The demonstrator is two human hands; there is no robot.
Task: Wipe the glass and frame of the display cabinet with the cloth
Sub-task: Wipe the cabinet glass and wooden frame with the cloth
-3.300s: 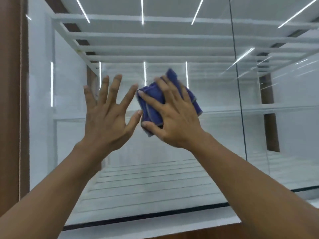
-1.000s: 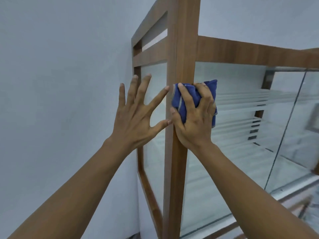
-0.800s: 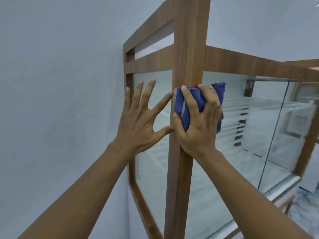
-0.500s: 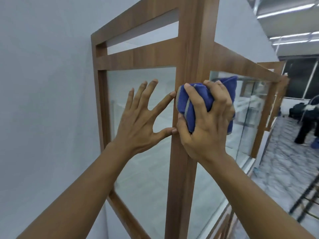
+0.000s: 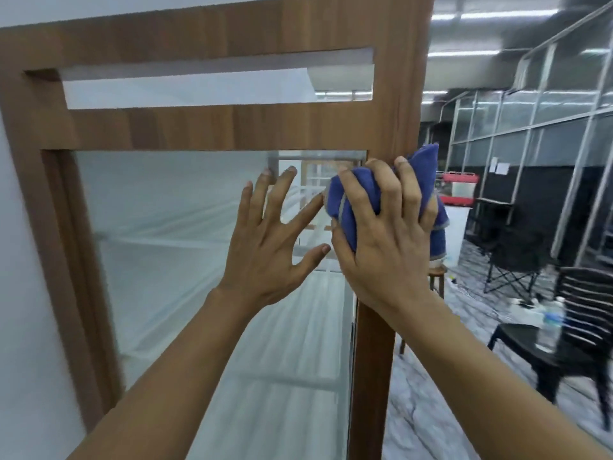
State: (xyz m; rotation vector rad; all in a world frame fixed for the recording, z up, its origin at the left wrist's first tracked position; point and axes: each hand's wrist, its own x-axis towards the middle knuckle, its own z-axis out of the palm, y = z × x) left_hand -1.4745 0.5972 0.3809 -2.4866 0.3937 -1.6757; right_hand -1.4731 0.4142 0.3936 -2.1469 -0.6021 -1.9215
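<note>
Head view: right hand [image 5: 384, 247] grips the blue cloth [image 5: 428, 171], fingers curled round it against the wooden corner post [image 5: 398, 94] of the display cabinet, while left hand [image 5: 268, 247], fingers spread and straight, lies flat at the side glass [image 5: 172, 227].

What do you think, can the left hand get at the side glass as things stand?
Probably yes: the left hand is spread open in front of the glass, holding nothing, and nothing lies between them.
</note>
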